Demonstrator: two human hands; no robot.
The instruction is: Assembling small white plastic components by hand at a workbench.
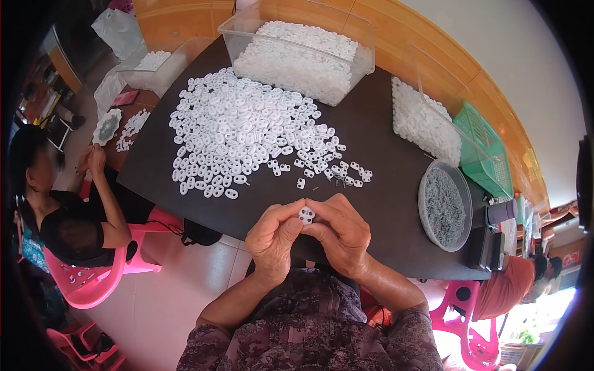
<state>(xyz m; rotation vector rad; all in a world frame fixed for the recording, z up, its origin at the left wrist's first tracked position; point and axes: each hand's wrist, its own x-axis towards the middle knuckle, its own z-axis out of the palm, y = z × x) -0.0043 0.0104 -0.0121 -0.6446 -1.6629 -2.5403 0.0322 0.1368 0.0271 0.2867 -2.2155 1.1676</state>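
Note:
Between my two hands, above the near edge of the dark table, is a small white plastic piece with dark holes [306, 215]. My left hand [273, 238] pinches it from the left with thumb and forefinger. From the right, my right hand [340, 235] closes its thumb and fingertips on the same piece. Beyond my hands lies a big heap of white oval two-hole plastic pieces [235, 123]. Nearer to me are scattered squarish white pieces [301, 183] and a few tiny grey metal pins [315, 188].
A clear bin of white pieces [297, 62] stands at the back, another clear bin [424, 117] at right. Beside a green basket [489, 148] sits a round tub of small grey metal parts [444, 207]. At left, another person [74, 210] works at a side table.

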